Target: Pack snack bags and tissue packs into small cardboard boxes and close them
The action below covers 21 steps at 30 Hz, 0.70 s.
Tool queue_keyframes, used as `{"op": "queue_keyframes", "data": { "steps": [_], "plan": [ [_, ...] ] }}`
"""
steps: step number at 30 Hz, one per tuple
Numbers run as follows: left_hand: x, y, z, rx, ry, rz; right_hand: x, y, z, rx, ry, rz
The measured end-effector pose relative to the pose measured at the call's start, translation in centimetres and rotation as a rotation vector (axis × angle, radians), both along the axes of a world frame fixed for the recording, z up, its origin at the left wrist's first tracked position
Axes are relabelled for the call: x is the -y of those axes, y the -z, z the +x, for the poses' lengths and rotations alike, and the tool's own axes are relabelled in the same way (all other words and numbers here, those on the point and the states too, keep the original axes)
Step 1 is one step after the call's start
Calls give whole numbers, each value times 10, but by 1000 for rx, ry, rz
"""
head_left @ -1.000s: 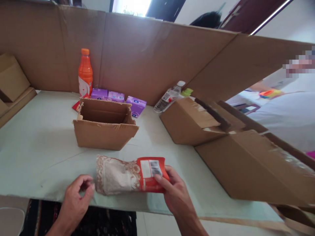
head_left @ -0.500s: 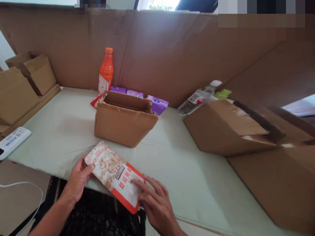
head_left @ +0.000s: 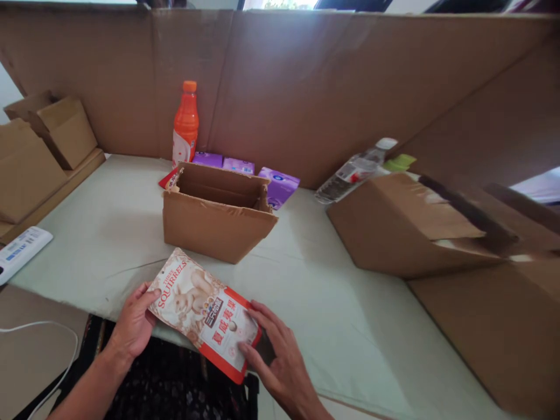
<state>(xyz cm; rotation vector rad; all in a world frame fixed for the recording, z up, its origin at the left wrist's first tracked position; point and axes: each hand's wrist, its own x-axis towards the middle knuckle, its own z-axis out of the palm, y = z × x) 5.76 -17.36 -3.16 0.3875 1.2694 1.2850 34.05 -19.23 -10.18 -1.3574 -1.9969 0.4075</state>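
A red-and-white snack bag with a squirrel picture and "Three Squirrels" print is tilted in front of me, above the near table edge. My left hand pinches its upper left corner, thumb on the printed side. At the bag's lower right end, my right hand has its thumb and fingertips on the printed face and edge. Just beyond the bag stands an open cardboard box with a slanted right side; its bottom inside is hidden.
Behind the box are an orange drink bottle and purple packs. A clear bottle leans by the cardboard boxes on the right. More cardboard and a white device lie left. A tall cardboard wall closes the back.
My right hand has shifted its fingers toward the bag's right edge, and its thumb now shows on the front. The bag has turned slightly, showing more print. The view has shifted slightly.
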Motion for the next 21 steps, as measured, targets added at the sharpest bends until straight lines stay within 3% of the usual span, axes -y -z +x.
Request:
{"op": "queue_keyframes", "data": {
  "steps": [5, 8, 11, 13, 17, 21],
  "plan": [
    [4, -8, -11, -31, 45, 19, -10, 1, 0, -140, 13, -158],
    [0, -17, -24, -78, 180, 0, -18, 2, -6, -247, 21, -187],
    [-14, -21, -35, -384, 418, 45, -24, 2, -16, -327, 40, -194],
    [-25, -21, -39, -616, 501, 94, -26, 1, -20, -369, 81, -231],
    [-39, -15, -39, -879, 490, 124, -32, -10, -16, -340, 149, -417],
    [-29, -12, -22, -1083, 492, 165, -41, -23, -12, -231, 83, -529]
  ]
}}
